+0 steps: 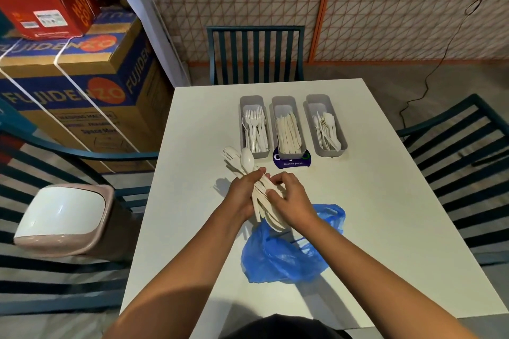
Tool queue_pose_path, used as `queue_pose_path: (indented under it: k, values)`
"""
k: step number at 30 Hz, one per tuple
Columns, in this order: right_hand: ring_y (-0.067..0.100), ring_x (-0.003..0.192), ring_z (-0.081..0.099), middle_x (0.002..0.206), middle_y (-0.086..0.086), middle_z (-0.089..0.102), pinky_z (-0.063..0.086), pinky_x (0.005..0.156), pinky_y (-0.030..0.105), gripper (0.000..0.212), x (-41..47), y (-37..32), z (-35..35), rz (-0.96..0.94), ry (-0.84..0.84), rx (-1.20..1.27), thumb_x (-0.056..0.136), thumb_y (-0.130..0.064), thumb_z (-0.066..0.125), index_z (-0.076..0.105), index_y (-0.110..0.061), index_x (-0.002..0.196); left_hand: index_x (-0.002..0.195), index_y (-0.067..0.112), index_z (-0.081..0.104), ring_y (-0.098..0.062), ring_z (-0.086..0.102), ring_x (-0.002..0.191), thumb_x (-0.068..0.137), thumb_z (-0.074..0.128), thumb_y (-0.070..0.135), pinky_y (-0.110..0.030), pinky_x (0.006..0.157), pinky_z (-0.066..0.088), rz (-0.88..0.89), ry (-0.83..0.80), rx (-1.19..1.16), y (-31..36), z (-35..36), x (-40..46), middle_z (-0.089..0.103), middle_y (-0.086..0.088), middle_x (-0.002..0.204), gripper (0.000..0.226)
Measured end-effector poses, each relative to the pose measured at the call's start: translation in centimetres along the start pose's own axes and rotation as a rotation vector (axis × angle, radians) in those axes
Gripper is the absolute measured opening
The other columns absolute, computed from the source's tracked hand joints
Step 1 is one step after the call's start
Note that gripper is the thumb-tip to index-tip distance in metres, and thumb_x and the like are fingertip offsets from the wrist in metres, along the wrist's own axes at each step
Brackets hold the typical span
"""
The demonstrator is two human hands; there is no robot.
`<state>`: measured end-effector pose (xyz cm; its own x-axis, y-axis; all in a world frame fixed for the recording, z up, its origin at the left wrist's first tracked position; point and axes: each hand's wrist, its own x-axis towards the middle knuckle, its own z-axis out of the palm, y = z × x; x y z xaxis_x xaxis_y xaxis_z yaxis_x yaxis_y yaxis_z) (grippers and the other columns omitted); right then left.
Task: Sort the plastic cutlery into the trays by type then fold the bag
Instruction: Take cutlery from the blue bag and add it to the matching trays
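The left hand (pixel 243 191) grips a mixed bunch (pixel 259 190); the right hand (pixel 289 198) pinches one piece; a tug could spill them onto the desk (pixel 371 201).

Dim indoor light, from above. White table (pixel 371 201) brightest, mild glare. Soft shadow left of the clasped hands (pixel 264 195); arm shadows near the bottom edge. Wide-angle bending at frame edges. Corners dark, slightly soft overall.
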<state>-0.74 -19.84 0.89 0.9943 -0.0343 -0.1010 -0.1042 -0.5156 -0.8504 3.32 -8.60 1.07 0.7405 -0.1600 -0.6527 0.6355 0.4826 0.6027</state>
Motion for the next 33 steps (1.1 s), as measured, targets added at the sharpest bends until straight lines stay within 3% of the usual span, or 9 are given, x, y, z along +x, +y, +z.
queue_pose_path:
  k: [5,10,15,18,22,25,27,29,33]
  values:
    - [0.017,0.104,0.053,0.113,0.006,0.049,0.031,0.076,0.013,0.024,-0.2,-0.6,0.9,0.004,0.015,-0.072,0.090,-0.015,0.055,0.053,-0.007,0.113,0.085,0.007,0.060,-0.019,0.063,0.064,0.091,0.056,0.009,-0.030,0.060,0.053,-0.010,-0.001,0.042,0.3,-0.8,0.3,0.061,-0.008,0.075,0.008]
    - [0.004,0.096,0.045,0.110,-0.008,0.031,0.038,0.082,0.019,0.046,-1.0,-1.4,1.5,-0.027,0.025,-0.163,0.079,-0.036,0.070,0.053,-0.017,0.117,0.081,0.009,0.062,-0.026,0.063,0.072,0.090,0.057,0.010,-0.037,0.073,0.053,-0.025,0.038,0.072,0.4,-1.2,0.9,0.063,-0.010,0.075,0.010]
    - [0.013,0.096,0.054,0.109,-0.010,0.030,0.049,0.081,0.032,0.045,-0.9,-2.1,1.8,0.037,0.022,-0.184,0.072,-0.038,0.072,0.051,-0.019,0.108,0.082,0.007,0.060,-0.027,0.061,0.070,0.090,0.056,0.009,-0.038,0.072,0.053,-0.016,0.090,0.080,0.5,-1.0,1.1,0.061,-0.011,0.074,0.010]
    - [0.013,0.092,0.053,0.108,-0.009,0.032,0.047,0.082,0.029,0.045,-0.9,-2.3,1.5,0.040,0.000,-0.161,0.067,-0.044,0.065,0.052,-0.018,0.102,0.085,0.006,0.059,-0.028,0.062,0.073,0.090,0.059,0.015,-0.039,0.075,0.053,-0.031,0.099,0.091,0.5,-0.5,1.0,0.061,-0.012,0.075,0.010]
    - [0.011,0.090,0.049,0.109,-0.004,0.033,0.039,0.080,0.020,0.022,-0.1,-2.1,1.1,0.070,-0.050,-0.092,0.079,-0.026,0.067,0.049,-0.018,0.089,0.093,0.005,0.059,-0.023,0.058,0.073,0.087,0.064,0.023,-0.035,0.075,0.051,-0.019,0.150,0.122,0.3,0.4,1.6,0.056,-0.007,0.073,0.020]
    - [0.012,0.085,0.047,0.108,-0.001,0.036,0.037,0.067,0.014,0.017,1.0,-2.1,0.8,0.105,-0.051,-0.086,0.082,-0.016,0.063,0.050,-0.013,0.093,0.098,0.005,0.061,-0.023,0.060,0.081,0.086,0.067,0.028,-0.038,0.084,0.051,-0.019,0.135,0.101,0.1,1.2,2.2,0.059,-0.006,0.079,0.027]
    - [0.016,0.090,0.049,0.112,0.003,0.041,0.038,0.069,0.017,0.023,1.8,-2.2,0.6,0.110,-0.056,-0.124,0.084,-0.014,0.058,0.050,-0.008,0.106,0.090,0.009,0.062,-0.019,0.061,0.079,0.085,0.067,0.030,-0.033,0.077,0.052,-0.016,0.112,0.104,0.2,1.9,2.4,0.061,-0.005,0.079,0.022]
    - [0.023,0.102,0.052,0.121,0.008,0.041,0.044,0.081,0.027,0.030,2.8,-2.3,0.4,0.120,-0.050,-0.206,0.088,-0.013,0.050,0.046,-0.006,0.117,0.086,0.010,0.063,-0.018,0.062,0.076,0.086,0.065,0.031,-0.030,0.073,0.053,-0.012,0.080,0.115,0.6,2.7,2.7,0.063,-0.005,0.078,0.021]
    - [0.027,0.109,0.052,0.129,0.012,0.042,0.044,0.086,0.033,0.034,4.6,-2.0,0.4,0.152,0.003,-0.351,0.092,-0.008,0.038,0.039,-0.005,0.126,0.094,0.012,0.065,-0.018,0.064,0.089,0.091,0.058,0.030,-0.031,0.086,0.051,-0.008,0.000,0.112,1.1,3.9,3.4,0.069,-0.006,0.094,0.019]
